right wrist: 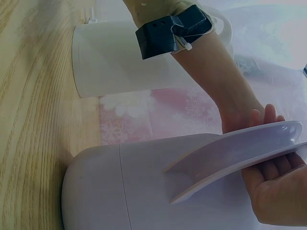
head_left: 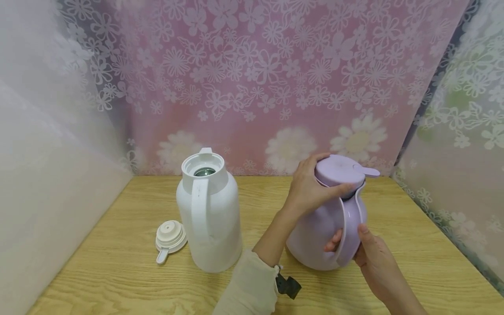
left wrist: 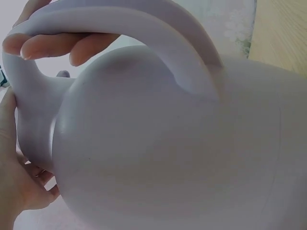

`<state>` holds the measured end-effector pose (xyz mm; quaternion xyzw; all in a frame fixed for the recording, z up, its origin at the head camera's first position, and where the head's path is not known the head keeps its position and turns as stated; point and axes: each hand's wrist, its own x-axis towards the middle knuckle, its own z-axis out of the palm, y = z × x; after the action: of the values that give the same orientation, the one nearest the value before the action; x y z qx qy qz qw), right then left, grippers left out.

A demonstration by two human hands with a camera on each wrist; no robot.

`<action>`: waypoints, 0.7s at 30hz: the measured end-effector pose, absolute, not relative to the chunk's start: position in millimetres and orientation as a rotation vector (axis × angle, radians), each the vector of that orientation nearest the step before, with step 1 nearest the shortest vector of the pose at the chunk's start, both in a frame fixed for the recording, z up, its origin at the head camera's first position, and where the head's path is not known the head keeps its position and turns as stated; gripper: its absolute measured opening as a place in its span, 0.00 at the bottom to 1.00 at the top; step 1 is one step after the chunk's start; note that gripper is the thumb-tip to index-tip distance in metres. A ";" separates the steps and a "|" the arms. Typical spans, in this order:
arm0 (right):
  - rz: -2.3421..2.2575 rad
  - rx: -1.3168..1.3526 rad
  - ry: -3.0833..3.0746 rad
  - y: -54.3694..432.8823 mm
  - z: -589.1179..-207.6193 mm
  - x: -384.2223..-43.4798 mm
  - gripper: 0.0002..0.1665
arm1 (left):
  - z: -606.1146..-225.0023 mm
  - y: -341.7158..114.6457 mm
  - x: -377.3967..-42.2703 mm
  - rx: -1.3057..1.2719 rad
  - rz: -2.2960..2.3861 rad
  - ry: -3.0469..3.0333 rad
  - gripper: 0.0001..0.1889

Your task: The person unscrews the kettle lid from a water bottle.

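Observation:
A lilac vacuum jug [head_left: 309, 238] stands on the right part of the table, its handle toward me. My left hand [head_left: 309, 188] grips the round lid [head_left: 336, 169] at its top, thumb over the near side and fingers round the far left side. Lower down, my right hand [head_left: 378, 262] holds the jug's handle [head_left: 351, 229], with the fingertips coming through the loop and the thumb along its outside. The jug's smooth body [left wrist: 158, 143] fills the left wrist view. In the right wrist view the fingers wrap the handle [right wrist: 240, 148] from below.
To the left stands a white vacuum jug [head_left: 222, 218] with its mouth uncovered. Beside it on the wooden table [head_left: 130, 245] lies a cream stopper [head_left: 170, 236] with a small tab. A pink floral curtain [head_left: 244, 87] hangs behind. My left wrist wears a black device [head_left: 288, 286].

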<state>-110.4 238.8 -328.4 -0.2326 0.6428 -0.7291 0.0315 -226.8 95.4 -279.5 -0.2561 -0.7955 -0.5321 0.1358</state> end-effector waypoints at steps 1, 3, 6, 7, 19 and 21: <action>-2.247 -0.726 1.971 238.7 -328.0 -110.4 0.33 | -280.0 96.0 -226.9 -0.734 -1.539 -2.290 0.40; -2.249 -0.743 1.961 238.6 -327.2 -110.4 0.33 | -280.3 97.3 -227.1 -0.722 -1.530 -2.265 0.40; -2.248 -0.744 1.959 238.7 -327.0 -110.2 0.33 | -279.2 98.9 -226.9 -0.711 -1.511 -2.245 0.40; -2.248 -0.740 1.959 238.9 -327.3 -110.3 0.33 | -278.4 99.4 -226.8 -0.711 -1.502 -2.241 0.40; -2.245 -0.728 1.965 238.5 -327.0 -110.5 0.34 | -253.5 97.6 -224.9 -0.736 -1.576 -2.094 0.41; -2.247 -0.746 1.955 238.1 -325.9 -110.3 0.34 | -250.8 94.5 -224.7 -0.741 -1.617 -2.040 0.41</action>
<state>-110.3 238.1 -325.9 -0.2430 0.6363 -0.7313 0.0357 -224.7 94.5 -250.8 -0.2674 -0.7360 -0.5833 0.2159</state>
